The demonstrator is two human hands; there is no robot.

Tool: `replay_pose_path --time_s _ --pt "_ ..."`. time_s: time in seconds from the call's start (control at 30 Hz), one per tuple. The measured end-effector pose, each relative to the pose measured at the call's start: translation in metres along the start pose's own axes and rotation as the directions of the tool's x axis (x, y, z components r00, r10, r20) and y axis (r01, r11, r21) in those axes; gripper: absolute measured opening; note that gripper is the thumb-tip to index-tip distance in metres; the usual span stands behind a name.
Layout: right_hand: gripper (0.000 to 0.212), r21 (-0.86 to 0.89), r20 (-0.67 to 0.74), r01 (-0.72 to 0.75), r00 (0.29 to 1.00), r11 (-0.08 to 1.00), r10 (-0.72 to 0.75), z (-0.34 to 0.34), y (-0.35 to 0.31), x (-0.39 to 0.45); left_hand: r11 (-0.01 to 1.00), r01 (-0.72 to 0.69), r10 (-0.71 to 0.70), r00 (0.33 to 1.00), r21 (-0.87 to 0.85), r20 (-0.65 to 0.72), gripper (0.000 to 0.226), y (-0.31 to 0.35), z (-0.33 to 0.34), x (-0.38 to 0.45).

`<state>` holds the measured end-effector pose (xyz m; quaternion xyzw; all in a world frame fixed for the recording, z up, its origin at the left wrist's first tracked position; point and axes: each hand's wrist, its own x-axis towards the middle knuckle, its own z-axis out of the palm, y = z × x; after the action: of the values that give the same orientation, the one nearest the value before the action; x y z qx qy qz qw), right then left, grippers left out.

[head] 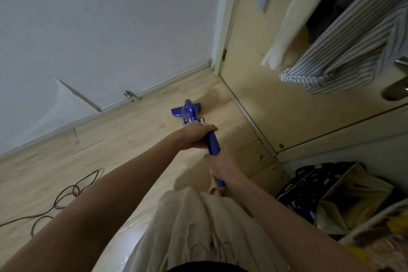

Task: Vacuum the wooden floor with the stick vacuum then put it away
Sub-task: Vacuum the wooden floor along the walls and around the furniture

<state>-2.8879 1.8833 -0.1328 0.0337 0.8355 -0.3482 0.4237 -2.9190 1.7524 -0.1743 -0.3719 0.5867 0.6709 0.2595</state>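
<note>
A blue stick vacuum (191,111) stands on the light wooden floor (123,139), its floor head close to the white wall and the wardrobe corner. My left hand (196,137) grips the upper part of the blue handle shaft. My right hand (223,166) grips the handle's near end, lower in the view. Both arms reach forward over my light-coloured trousers.
A black cable (72,192) lies looped on the floor at the left. A metal door stop (130,95) sits by the baseboard. The open wardrobe (265,99) with hanging clothes (344,51) stands at the right. A dark patterned bag (309,185) lies at the lower right.
</note>
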Motion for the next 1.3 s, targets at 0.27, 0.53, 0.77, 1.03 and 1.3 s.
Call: replay_pose_path --time_s 0.27,0.53,0.77,1.03,1.3 --pt "0.023 -0.12 0.028 0.025 0.999 0.992 -0.022 -0.03 -0.028 0.062 1.0 -0.001 0.001 0.999 -0.02 -0.032 0.035 0.04 -0.014 0.042" --pt "0.026 -0.233 0.086 0.078 0.994 0.969 -0.059 -0.085 -0.082 0.138 0.999 -0.037 0.035 0.991 -0.01 -0.129 0.036 0.109 -0.021 0.101" --pt "0.03 -0.397 0.107 0.105 0.992 0.912 -0.068 -0.162 -0.13 0.191 0.993 -0.076 0.063 0.989 -0.086 -0.137 0.027 0.175 -0.004 0.144" --pt "0.033 -0.466 0.086 0.099 0.994 0.879 -0.067 -0.207 -0.15 0.203 0.983 -0.032 0.012 0.994 -0.181 -0.112 0.031 0.217 0.014 0.165" --pt "0.032 -0.51 -0.035 0.017 0.999 0.86 -0.04 -0.24 -0.133 0.169 0.994 -0.04 0.038 0.999 -0.1 -0.027 0.032 0.229 0.059 0.152"
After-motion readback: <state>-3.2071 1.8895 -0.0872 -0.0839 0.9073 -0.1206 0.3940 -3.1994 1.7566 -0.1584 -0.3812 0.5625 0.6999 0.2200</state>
